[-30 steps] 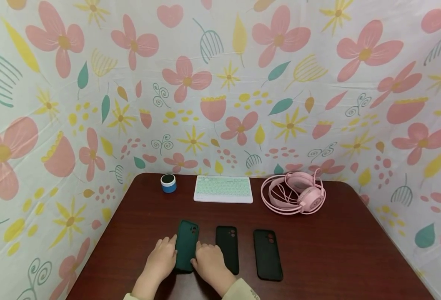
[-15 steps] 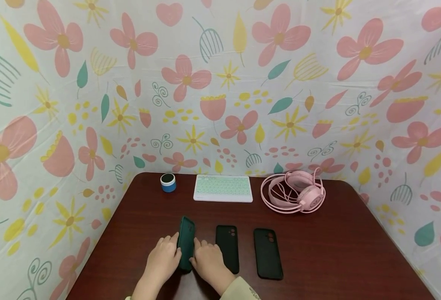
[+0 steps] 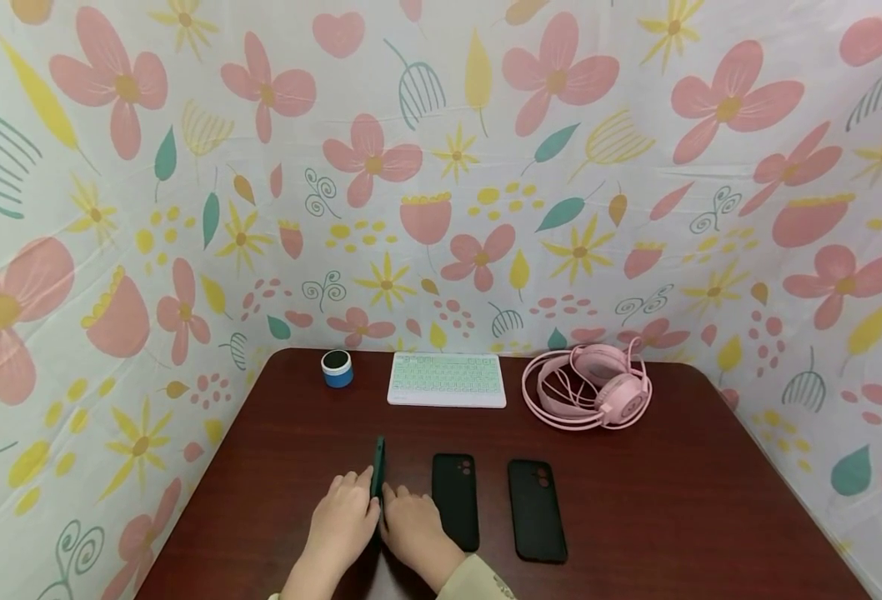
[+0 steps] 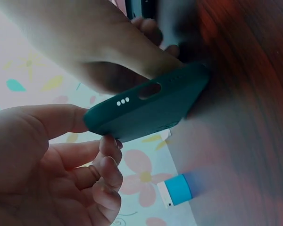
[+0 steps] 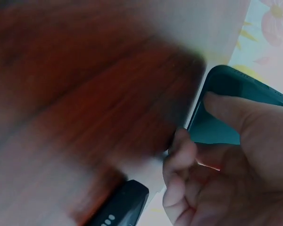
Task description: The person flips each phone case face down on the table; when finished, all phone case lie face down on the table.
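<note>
A dark green phone case [image 3: 378,458] stands on its long edge on the table, seen nearly edge-on in the head view. My left hand [image 3: 342,521] pinches its raised long edge between thumb and fingers. In the left wrist view the end of the green case [image 4: 167,101] shows a port slot and small round holes. My right hand [image 3: 414,529] holds the lower edge; in the right wrist view its thumb lies against the hollow inside of the case [image 5: 226,87], fingers curled by the rim. Just right of that hand lies a black phone case [image 3: 454,504].
Another black phone case [image 3: 536,510] lies farther right. Along the back of the brown table [image 3: 658,483] are a blue-and-white cylinder with a dark top [image 3: 337,367], a white keyboard with green keys [image 3: 446,380] and pink headphones [image 3: 598,385]. A flowered cloth [image 3: 441,167] hangs behind.
The green case has turned from lying nearly flat to standing on its long edge. My left hand has moved slightly right with the raised edge; the right hand has barely shifted.
</note>
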The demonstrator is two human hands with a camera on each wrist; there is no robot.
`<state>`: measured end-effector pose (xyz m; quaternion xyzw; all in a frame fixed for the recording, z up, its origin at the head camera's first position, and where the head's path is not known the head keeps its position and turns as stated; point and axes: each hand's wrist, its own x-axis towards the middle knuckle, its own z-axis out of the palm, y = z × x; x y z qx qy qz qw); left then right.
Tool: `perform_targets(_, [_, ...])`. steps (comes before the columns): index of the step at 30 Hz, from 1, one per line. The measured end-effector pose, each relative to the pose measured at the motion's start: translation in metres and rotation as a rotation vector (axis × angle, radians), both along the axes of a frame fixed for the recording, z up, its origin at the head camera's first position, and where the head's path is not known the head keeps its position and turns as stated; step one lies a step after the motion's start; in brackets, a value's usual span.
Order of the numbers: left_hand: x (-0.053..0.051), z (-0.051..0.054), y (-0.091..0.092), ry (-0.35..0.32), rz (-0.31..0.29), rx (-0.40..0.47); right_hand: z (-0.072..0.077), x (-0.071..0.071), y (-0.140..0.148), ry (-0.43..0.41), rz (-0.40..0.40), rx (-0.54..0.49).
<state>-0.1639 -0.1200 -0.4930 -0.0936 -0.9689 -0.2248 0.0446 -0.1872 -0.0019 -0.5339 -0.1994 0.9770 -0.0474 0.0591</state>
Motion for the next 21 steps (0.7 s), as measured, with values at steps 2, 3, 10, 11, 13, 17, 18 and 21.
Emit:
perform_targets(2, [0.001, 0.001, 0.002, 0.008, -0.006, -0.008, -0.001, 0.0, 0.0, -0.002, 0.007, 0.002])
perform_targets(3, [0.001, 0.001, 0.003, 0.013, -0.007, -0.01, -0.001, 0.0, 0.0, -0.004, 0.009, 0.005])
perform_targets(10, [0.003, -0.001, 0.009, 0.035, -0.01, -0.014, 0.001, -0.001, 0.004, -0.027, 0.021, 0.025])
perform_targets(11, [0.003, -0.002, 0.009, 0.037, -0.008, -0.014, 0.001, -0.001, 0.004, -0.025, 0.024, 0.018])
perform_targets(13, [0.004, -0.004, 0.01, 0.049, 0.0, -0.016, 0.002, -0.002, 0.006, -0.029, 0.028, -0.008])
perform_targets(17, [0.004, -0.007, 0.009, 0.066, 0.011, -0.019, 0.006, -0.003, 0.01, -0.032, 0.041, -0.071])
perform_targets(18, [0.004, -0.008, 0.009, 0.065, 0.013, -0.018, 0.007, -0.003, 0.012, -0.03, 0.043, -0.088])
perform_targets(21, [0.003, -0.01, 0.009, 0.052, 0.015, -0.016, 0.009, -0.005, 0.019, -0.014, 0.037, -0.148])
